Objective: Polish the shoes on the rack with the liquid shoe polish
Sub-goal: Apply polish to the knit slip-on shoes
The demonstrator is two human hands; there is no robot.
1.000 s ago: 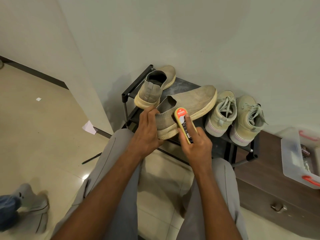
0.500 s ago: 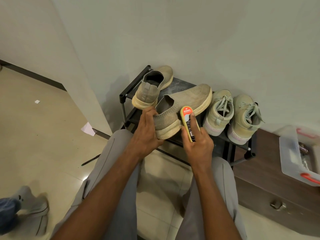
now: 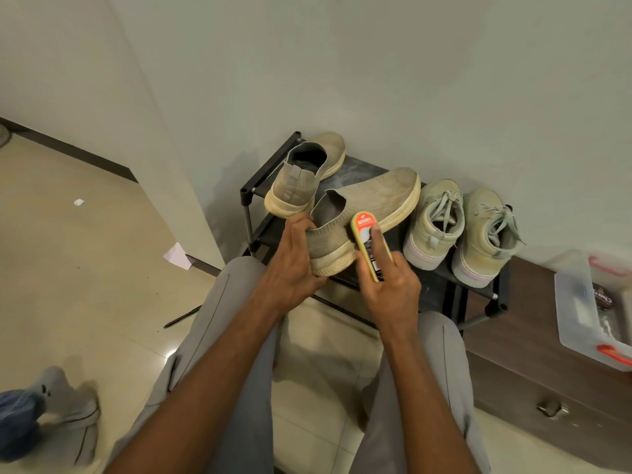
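Note:
A beige knit slip-on shoe (image 3: 372, 196) is held over the black shoe rack (image 3: 253, 191), toe toward the wall. My left hand (image 3: 294, 265) grips its heel, thumb at the collar. My right hand (image 3: 393, 285) holds a yellow liquid polish bottle (image 3: 367, 246) with an orange label, index finger laid along it, its far end against the shoe's side near the sole. The matching slip-on (image 3: 304, 176) sits on the rack's left. A pair of pale green lace-up sneakers (image 3: 465, 230) stands on the right.
A dark wooden drawer unit (image 3: 533, 381) stands right of the rack, with a clear plastic box (image 3: 591, 313) with red clasps on top. A pen (image 3: 181, 316) and paper scrap (image 3: 176, 256) lie on the tiled floor. Another person's foot (image 3: 51, 419) is at the lower left.
The polish bottle has slid a little along the shoe's side toward the toe and back, while my left hand kept its grip on the heel. The view shifted slightly.

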